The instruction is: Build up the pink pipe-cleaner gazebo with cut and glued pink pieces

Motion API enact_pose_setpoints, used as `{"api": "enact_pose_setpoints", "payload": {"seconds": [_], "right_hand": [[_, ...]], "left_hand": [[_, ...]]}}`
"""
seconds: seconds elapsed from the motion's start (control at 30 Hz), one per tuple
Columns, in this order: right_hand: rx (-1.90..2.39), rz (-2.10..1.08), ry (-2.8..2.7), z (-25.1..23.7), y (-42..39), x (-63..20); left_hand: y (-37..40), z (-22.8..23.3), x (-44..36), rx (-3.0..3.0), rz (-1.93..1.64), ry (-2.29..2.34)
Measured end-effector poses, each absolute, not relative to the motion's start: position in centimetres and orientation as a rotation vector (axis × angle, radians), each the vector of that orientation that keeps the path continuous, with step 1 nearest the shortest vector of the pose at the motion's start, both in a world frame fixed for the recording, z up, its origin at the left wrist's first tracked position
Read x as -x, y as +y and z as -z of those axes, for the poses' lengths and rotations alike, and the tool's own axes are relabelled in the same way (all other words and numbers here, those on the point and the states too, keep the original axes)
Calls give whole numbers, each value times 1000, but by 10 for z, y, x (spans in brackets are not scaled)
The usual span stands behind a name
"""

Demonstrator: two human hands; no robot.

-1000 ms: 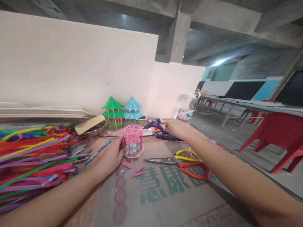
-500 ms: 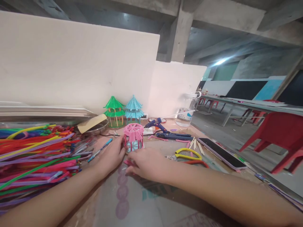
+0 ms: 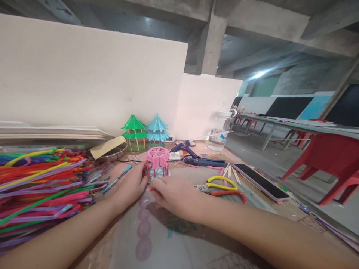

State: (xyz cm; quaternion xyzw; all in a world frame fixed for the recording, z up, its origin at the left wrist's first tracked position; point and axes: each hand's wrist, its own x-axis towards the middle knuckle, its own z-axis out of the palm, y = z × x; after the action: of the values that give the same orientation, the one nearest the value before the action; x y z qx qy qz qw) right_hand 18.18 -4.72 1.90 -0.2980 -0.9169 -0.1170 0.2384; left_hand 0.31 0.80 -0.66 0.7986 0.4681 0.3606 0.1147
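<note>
— Pink model (image 3: 157, 163)?
— Upright on the surface (image 3: 196, 239), in front of the green model (image 3: 134, 132) and blue model (image 3: 157, 131).
— Left hand (image 3: 131, 185)?
— Curled against the pink model's left side, fingertips touching its base.
— Right hand (image 3: 175, 196)?
— Just in front of the pink model, palm down, fingers bent over small pink pieces; grip itself hidden, cannot tell.
— Right of the pink model?
— Scissors (image 3: 221, 186), glue gun (image 3: 186, 148), phone (image 3: 260, 182).
— Left of it?
— Pen (image 3: 117, 178), then a heap of coloured straws (image 3: 42, 186).

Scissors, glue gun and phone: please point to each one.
scissors (image 3: 221, 183), head view, on the yellow handle loop.
glue gun (image 3: 183, 147), head view, on the blue body.
phone (image 3: 260, 181), head view, on the dark screen.
</note>
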Motion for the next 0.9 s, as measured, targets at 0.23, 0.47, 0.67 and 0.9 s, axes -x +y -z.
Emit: {"api": "enact_pose_setpoints", "payload": {"seconds": [0.23,0.47,0.67,0.9], "right_hand": [[981,-150,-2386,-30,-50,-187],[918,-418,-2309,-31,-50,-189],[905,-525,-2082,-51,-39,-200],[968,-398,-2021,-63,-23,-217]], "left_hand": [[5,3,-6,-2325,-1060,1358],[5,5,-4,-2366,-1032,1368],[2,2,-6,-2409,-1052,1431],[-1,-3,-8,-2460,-990,1426]]}}
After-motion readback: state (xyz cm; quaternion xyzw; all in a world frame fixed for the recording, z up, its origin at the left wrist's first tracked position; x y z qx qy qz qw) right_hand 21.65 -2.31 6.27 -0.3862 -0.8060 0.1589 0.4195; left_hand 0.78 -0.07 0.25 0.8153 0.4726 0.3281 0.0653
